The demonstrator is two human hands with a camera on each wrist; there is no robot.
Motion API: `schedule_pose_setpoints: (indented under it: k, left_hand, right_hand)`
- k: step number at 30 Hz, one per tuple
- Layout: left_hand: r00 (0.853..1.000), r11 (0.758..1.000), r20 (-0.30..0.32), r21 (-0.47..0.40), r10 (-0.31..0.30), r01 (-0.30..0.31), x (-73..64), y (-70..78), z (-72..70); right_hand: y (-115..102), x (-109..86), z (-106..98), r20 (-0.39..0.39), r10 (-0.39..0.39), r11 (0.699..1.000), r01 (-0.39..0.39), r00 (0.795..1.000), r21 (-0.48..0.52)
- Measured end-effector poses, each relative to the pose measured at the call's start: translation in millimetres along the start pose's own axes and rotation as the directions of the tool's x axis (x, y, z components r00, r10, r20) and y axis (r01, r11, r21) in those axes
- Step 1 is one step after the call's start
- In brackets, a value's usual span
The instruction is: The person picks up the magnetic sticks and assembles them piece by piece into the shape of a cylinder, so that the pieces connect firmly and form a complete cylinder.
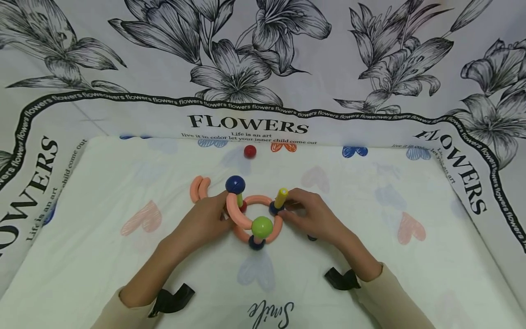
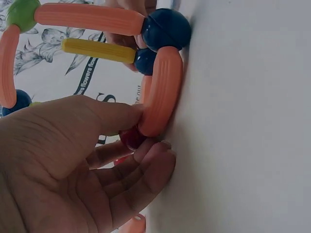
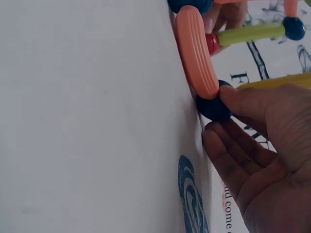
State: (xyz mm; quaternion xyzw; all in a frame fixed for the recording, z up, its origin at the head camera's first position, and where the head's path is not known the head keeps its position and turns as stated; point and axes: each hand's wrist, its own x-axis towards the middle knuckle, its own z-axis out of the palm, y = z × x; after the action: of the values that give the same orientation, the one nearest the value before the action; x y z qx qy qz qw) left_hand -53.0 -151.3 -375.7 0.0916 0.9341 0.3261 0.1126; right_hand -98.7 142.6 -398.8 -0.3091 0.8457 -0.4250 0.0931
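A magnetic ball-and-stick toy stands on the white cloth between both hands. Its base ring joins curved orange sticks (image 1: 258,199) with balls. My left hand (image 1: 207,217) pinches the red ball (image 2: 131,140) at the ring's left side. On the right, my right hand (image 1: 316,212) has thumb and fingers on a dark blue ball (image 3: 214,108), from which a yellow stick (image 1: 281,198) rises. Above the ring, another curved orange stick (image 1: 235,211) links a blue ball (image 1: 235,184) with a green ball (image 1: 262,226). A dark blue ball (image 1: 256,244) sits at the ring's front.
Beyond the toy lies a loose red ball (image 1: 249,151). Two curved orange sticks (image 1: 196,188) rest side by side past my left hand. A small dark piece (image 1: 312,237) shows partly under the right wrist. Black straps (image 1: 176,299) hang at both sleeves.
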Motion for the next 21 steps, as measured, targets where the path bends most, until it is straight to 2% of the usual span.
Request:
schedule_pose_setpoints:
  k: [6, 13, 21]
  left_hand:
    - [1.000, 1.000, -0.003, -0.001, -0.004, 0.004, -4.1, -2.8, -3.5]
    - [0.999, 1.000, -0.033, 0.003, -0.012, 0.012, -5.5, -2.6, -10.0]
    - [0.997, 0.998, -0.056, -0.009, 0.055, -0.056, -5.3, -9.8, -9.7]
  right_hand:
    - [4, 10.1, -1, 0.009, -0.009, 1.000, 0.009, 1.000, 0.020]
    - [6, 22.1, -3, 0.034, -0.010, 0.999, 0.009, 0.999, 0.046]
    - [3, 28.1, 0, 0.046, -0.014, 0.999, 0.013, 0.999, 0.042]
